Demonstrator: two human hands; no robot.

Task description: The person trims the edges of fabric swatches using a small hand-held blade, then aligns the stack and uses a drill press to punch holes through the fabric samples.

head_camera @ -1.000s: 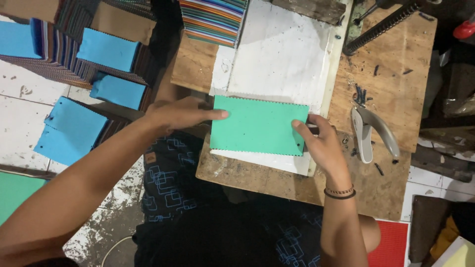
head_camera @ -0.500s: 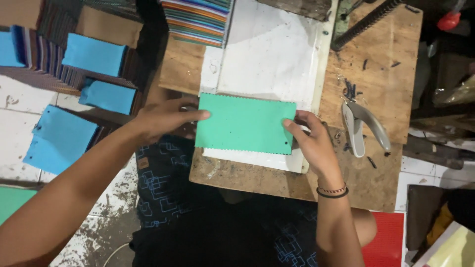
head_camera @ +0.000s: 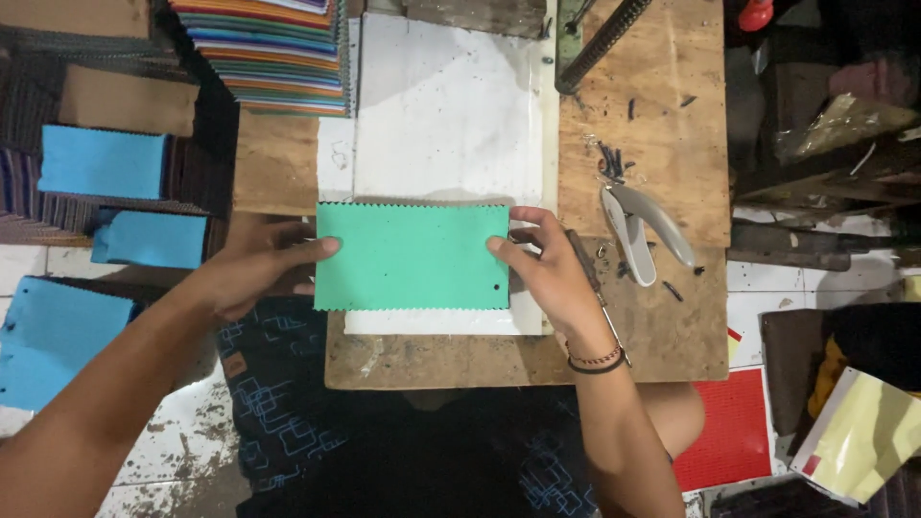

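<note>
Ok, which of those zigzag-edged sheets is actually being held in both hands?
The green sheet on the workbench, gripped at its ends by the left hand and right hand. The blue sheets lie untouched at the left.

Both hands gripped a green sheet (head_camera: 413,256) over a white pad (head_camera: 446,115) on the wooden surface (head_camera: 652,125): left hand (head_camera: 251,270) at its 9 o'clock edge, right hand (head_camera: 549,273) at 3 o'clock. Pliers (head_camera: 645,228) lay just beyond the right hand; blue sheets (head_camera: 104,161) sat toward 9 o'clock.
</note>
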